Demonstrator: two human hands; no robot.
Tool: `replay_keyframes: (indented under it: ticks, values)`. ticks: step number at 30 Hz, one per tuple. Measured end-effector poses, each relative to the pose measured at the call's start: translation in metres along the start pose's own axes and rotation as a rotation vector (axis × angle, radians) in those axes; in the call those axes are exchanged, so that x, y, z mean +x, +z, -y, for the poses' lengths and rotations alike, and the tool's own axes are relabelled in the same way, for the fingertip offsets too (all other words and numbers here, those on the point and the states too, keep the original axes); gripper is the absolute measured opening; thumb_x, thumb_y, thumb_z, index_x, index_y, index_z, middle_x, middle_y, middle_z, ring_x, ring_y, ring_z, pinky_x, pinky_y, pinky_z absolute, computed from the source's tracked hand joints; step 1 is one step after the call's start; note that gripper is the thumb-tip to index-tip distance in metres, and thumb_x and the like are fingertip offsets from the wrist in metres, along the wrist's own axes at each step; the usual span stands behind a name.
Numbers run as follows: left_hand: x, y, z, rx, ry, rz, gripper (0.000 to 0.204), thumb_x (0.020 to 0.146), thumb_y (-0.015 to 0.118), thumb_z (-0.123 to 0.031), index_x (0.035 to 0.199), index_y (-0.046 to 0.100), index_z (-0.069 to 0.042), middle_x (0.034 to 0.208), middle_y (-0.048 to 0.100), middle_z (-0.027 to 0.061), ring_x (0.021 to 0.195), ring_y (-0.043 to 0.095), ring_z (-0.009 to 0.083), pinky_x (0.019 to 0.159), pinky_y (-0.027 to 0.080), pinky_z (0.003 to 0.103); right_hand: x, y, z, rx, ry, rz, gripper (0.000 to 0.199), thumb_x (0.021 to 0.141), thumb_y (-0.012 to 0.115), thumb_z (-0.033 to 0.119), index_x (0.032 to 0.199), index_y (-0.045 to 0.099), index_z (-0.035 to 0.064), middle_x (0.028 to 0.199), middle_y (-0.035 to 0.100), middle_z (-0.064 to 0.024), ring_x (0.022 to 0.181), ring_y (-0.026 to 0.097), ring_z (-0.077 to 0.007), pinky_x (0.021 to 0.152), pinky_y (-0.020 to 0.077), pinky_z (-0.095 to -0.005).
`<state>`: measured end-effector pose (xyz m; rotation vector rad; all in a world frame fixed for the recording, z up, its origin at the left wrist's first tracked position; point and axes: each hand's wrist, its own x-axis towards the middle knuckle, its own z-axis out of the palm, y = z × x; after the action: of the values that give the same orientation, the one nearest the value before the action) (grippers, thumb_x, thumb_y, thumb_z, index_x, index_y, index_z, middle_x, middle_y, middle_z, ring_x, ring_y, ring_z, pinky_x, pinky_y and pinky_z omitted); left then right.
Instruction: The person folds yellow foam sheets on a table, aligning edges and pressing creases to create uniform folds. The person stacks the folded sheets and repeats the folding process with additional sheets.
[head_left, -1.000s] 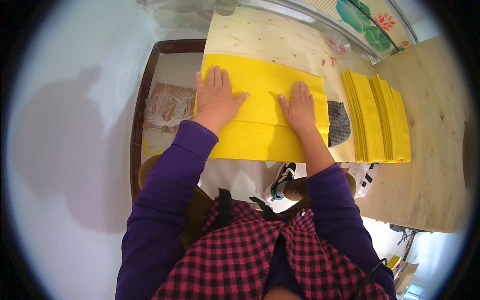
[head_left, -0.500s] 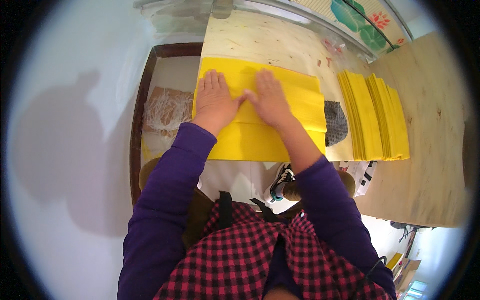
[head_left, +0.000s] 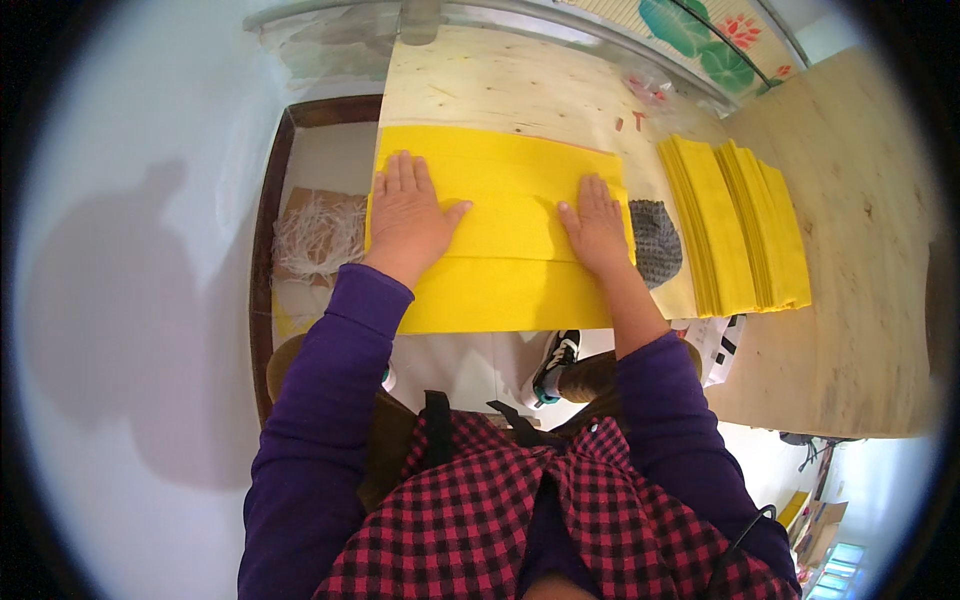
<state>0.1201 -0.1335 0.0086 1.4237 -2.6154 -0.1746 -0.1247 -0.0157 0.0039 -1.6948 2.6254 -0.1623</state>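
A large yellow paper sheet (head_left: 505, 215), folded with horizontal creases, lies on a pale plywood table (head_left: 500, 85). My left hand (head_left: 405, 215) lies flat on the sheet's left end, fingers spread and pointing away from me. My right hand (head_left: 597, 222) lies flat near the sheet's right end. Both palms press down on the paper and neither grips anything. The sheet's near edge hangs slightly over the table's front edge.
A stack of folded yellow sheets (head_left: 740, 235) lies to the right. A dark mesh patch (head_left: 655, 240) sits between it and the sheet. Left of the table, a brown-framed box (head_left: 262, 250) holds shredded paper (head_left: 310, 232). A shoe (head_left: 553, 362) shows below the table edge.
Half a second ago both hands were close together at the sheet's middle. They have slid apart along the paper, the left toward the left end and the right toward the right end.
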Motion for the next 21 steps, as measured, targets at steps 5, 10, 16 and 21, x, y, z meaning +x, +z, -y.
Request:
replay_keyframes:
  ticks: [5, 10, 16, 21]
  values:
    - [-0.001, 0.004, 0.004, -0.010, 0.027, -0.059, 0.080, 0.094, 0.043, -0.054, 0.143, 0.028, 0.007, 0.151, 0.025, 0.0244, 0.143, 0.020, 0.0338, 0.116, 0.015, 0.043, 0.001, -0.004, -0.042, 0.011, 0.079, 0.003, 0.071, 0.096, 0.036, 0.051, 0.145, 0.028, 0.0004, 0.152, 0.026, -0.0182, 0.142, 0.021, -0.0307, 0.115, 0.0157, -0.0472]
    - [-0.002, 0.006, 0.005, -0.059, 0.024, -0.095, 0.079, 0.093, 0.045, -0.052, 0.142, 0.028, 0.007, 0.150, 0.026, 0.0252, 0.142, 0.021, 0.0348, 0.116, 0.017, 0.044, 0.027, -0.027, -0.063, 0.040, -0.054, -0.101, 0.046, 0.091, 0.055, 0.034, 0.125, 0.054, 0.0032, 0.129, 0.053, -0.0177, 0.123, 0.047, -0.0306, 0.105, 0.0338, -0.0435]
    - [-0.003, 0.002, 0.005, -0.080, 0.013, -0.056, 0.079, 0.093, 0.045, -0.053, 0.143, 0.028, 0.007, 0.150, 0.025, 0.0252, 0.142, 0.021, 0.0342, 0.116, 0.016, 0.043, 0.066, -0.039, -0.066, 0.202, -0.176, 0.099, 0.032, 0.079, 0.070, 0.023, 0.103, 0.066, 0.0023, 0.103, 0.066, -0.0154, 0.097, 0.062, -0.0308, 0.085, 0.0484, -0.0366]
    - [-0.001, 0.000, 0.005, -0.060, 0.005, -0.046, 0.080, 0.093, 0.044, -0.053, 0.143, 0.028, 0.006, 0.151, 0.025, 0.0249, 0.143, 0.020, 0.0335, 0.116, 0.016, 0.042, 0.088, -0.053, -0.075, 0.228, -0.165, 0.285, 0.040, 0.073, 0.076, 0.030, 0.100, 0.067, 0.0028, 0.095, 0.068, -0.0131, 0.086, 0.065, -0.0267, 0.079, 0.0494, -0.0345]
